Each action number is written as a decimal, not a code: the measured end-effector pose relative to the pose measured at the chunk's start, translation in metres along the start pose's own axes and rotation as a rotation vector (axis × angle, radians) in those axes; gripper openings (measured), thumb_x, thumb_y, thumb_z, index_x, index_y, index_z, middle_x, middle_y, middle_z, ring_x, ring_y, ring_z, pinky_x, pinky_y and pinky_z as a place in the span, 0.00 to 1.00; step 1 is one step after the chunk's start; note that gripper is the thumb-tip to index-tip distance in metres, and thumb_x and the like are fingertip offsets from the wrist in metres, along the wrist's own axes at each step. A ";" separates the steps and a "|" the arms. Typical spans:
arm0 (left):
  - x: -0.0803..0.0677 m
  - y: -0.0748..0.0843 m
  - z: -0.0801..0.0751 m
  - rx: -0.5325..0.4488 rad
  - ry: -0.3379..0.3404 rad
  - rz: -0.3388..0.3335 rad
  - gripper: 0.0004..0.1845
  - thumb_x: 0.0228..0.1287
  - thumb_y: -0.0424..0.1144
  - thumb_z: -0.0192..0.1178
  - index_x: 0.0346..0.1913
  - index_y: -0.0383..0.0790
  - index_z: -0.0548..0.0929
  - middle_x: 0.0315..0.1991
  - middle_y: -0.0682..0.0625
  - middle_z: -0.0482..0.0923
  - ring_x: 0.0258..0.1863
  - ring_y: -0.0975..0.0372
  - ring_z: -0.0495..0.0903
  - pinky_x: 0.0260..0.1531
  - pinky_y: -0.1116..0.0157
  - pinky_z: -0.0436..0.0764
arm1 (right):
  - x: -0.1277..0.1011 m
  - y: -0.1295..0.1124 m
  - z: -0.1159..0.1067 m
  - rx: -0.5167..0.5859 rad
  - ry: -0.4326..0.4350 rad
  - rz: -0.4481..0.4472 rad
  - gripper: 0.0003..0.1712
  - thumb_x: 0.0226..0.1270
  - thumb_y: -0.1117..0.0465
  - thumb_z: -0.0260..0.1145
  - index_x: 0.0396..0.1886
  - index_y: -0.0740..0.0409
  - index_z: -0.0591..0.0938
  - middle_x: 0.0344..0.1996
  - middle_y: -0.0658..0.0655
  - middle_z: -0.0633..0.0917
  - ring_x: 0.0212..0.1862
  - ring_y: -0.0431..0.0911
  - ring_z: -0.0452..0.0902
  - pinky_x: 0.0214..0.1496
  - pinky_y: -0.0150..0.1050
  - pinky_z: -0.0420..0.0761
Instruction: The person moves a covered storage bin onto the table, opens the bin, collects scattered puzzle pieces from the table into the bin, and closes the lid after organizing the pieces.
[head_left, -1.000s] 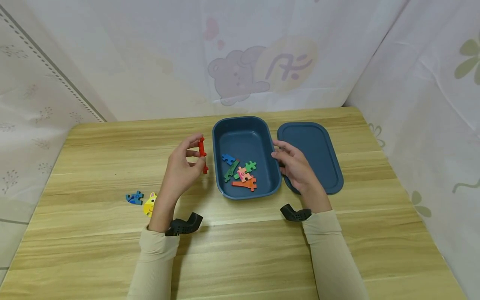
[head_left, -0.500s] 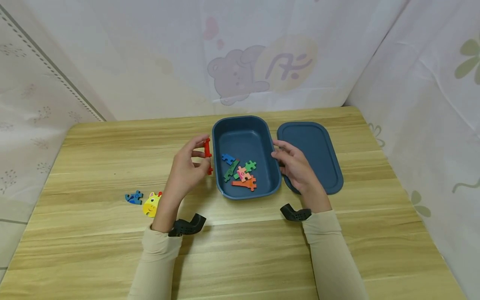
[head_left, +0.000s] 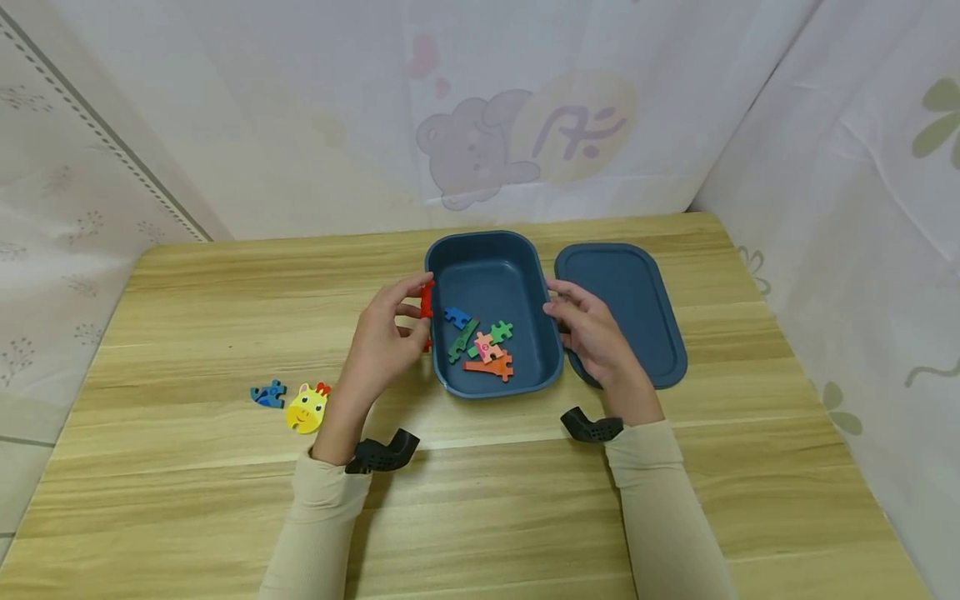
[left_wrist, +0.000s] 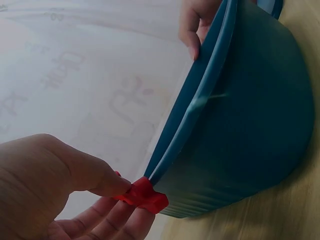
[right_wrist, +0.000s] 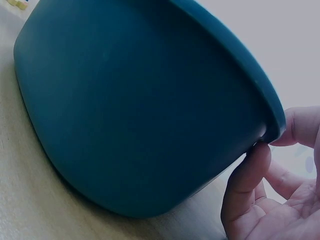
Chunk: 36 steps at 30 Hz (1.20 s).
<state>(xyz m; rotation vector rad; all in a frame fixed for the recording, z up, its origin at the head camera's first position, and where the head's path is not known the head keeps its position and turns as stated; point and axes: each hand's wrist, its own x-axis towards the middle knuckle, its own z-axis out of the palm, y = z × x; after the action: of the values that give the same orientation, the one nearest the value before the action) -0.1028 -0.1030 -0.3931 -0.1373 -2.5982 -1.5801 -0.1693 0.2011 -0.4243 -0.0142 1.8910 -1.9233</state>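
Observation:
My left hand pinches a red puzzle piece between thumb and fingers, right at the left rim of the dark blue box. In the left wrist view the red puzzle piece touches the box's rim. My right hand holds the right rim of the box, thumb on top and fingers against the outer wall. Inside the box lie several coloured puzzle pieces. On the table to the left lie a blue piece and a yellow giraffe-head piece.
The box's dark blue lid lies flat on the wooden table just right of the box, partly under my right hand. White printed cloth walls in the table at the back and on both sides.
My left hand has carried the red piece to the right, from beside the box up to its left rim. The right hand and the box have stayed put.

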 end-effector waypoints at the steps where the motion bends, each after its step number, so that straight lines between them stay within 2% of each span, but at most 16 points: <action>1: 0.000 0.001 0.000 0.001 0.002 0.002 0.33 0.68 0.24 0.63 0.74 0.46 0.77 0.64 0.40 0.79 0.53 0.48 0.86 0.48 0.52 0.92 | 0.000 0.000 0.000 0.001 0.002 -0.001 0.36 0.83 0.59 0.59 0.85 0.54 0.61 0.51 0.46 0.77 0.42 0.37 0.76 0.44 0.31 0.83; 21: -0.003 0.016 0.004 -0.044 -0.029 0.036 0.32 0.67 0.23 0.64 0.73 0.44 0.77 0.64 0.43 0.79 0.51 0.51 0.85 0.47 0.54 0.92 | 0.001 0.001 0.000 0.005 0.000 0.001 0.36 0.82 0.59 0.59 0.85 0.53 0.61 0.51 0.47 0.76 0.41 0.37 0.75 0.43 0.31 0.82; 29: -0.003 0.020 0.012 0.002 -0.061 0.070 0.32 0.66 0.23 0.66 0.73 0.44 0.77 0.62 0.44 0.80 0.48 0.53 0.84 0.43 0.60 0.90 | 0.000 -0.001 0.001 0.006 -0.001 -0.007 0.36 0.82 0.59 0.60 0.85 0.54 0.61 0.48 0.45 0.77 0.40 0.37 0.74 0.42 0.31 0.81; 36: -0.005 0.021 0.016 0.030 -0.063 0.081 0.32 0.67 0.24 0.66 0.72 0.44 0.78 0.59 0.44 0.80 0.49 0.54 0.84 0.43 0.59 0.91 | 0.000 0.000 0.001 0.002 0.001 0.002 0.36 0.82 0.59 0.59 0.85 0.54 0.61 0.50 0.46 0.76 0.41 0.37 0.75 0.42 0.31 0.82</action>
<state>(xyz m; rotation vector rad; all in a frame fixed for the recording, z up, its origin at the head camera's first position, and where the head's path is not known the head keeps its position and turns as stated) -0.0956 -0.0796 -0.3823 -0.2902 -2.6258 -1.5333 -0.1694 0.2002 -0.4242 -0.0108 1.8892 -1.9239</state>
